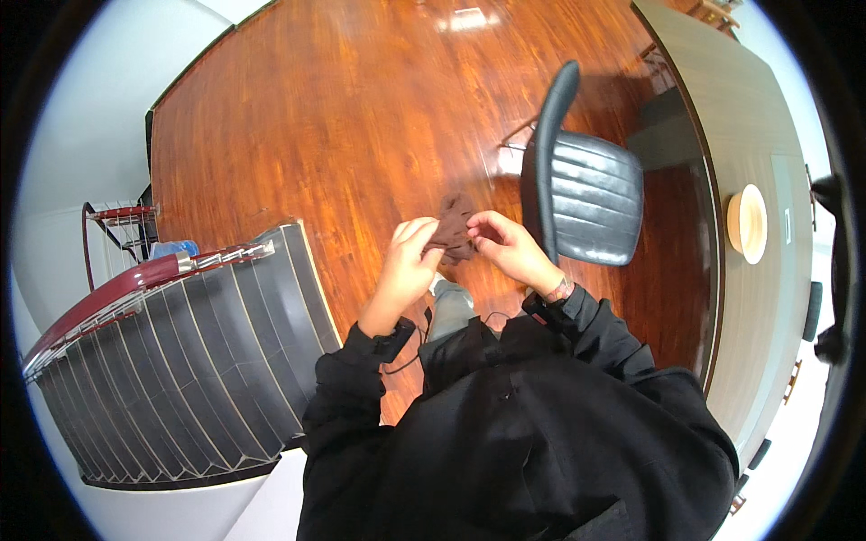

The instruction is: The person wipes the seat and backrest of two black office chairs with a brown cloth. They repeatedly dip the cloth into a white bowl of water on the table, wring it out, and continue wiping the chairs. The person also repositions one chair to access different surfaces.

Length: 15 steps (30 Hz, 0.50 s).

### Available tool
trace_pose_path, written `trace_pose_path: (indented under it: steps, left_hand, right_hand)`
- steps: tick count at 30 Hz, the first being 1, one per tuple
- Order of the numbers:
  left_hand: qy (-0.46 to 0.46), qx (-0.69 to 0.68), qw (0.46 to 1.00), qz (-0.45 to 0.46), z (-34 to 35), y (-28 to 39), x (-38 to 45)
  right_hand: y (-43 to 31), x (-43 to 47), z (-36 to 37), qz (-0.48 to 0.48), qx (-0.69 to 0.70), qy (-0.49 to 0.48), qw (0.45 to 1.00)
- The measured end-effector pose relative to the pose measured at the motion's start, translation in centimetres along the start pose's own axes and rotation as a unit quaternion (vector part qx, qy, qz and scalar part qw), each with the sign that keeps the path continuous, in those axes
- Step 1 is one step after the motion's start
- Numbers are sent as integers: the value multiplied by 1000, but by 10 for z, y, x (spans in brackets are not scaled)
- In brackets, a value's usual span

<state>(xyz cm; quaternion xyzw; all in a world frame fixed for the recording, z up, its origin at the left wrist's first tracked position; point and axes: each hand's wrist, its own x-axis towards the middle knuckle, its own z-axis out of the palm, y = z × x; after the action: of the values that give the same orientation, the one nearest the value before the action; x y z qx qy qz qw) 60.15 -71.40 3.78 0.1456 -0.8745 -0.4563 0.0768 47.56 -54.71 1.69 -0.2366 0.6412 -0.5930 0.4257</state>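
A crumpled dark brown cloth (454,233) hangs between my two hands, above the wooden floor. My left hand (410,253) grips its left side between thumb and fingers. On the other side, my right hand (507,247) pinches the cloth's right edge with thumb and fingertips. Folds hide the cloth's full shape. Both arms are in black sleeves, with a dark band at each cuff. My leg and the end of a shoe show just beneath the hands.
To the right stands a black padded chair (595,199), beside a long table (737,122) bearing a round, light-coloured bowl (747,223). Dark-tiled stairs (223,338) with a red handrail (115,294) descend at the left. A thin dark cable (406,367) lies near my feet.
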Motion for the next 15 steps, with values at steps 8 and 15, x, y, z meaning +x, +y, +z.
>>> trace_pose_path:
  steps: [8,15]
  left_hand:
    - [-23,-51,998,-9,-64,-54,39]
    - [-82,-58,995,14,-74,-77,123]
  right_hand:
    - [-15,67,61,32,1,69,997]
    - [-18,133,41,51,48,148,986]
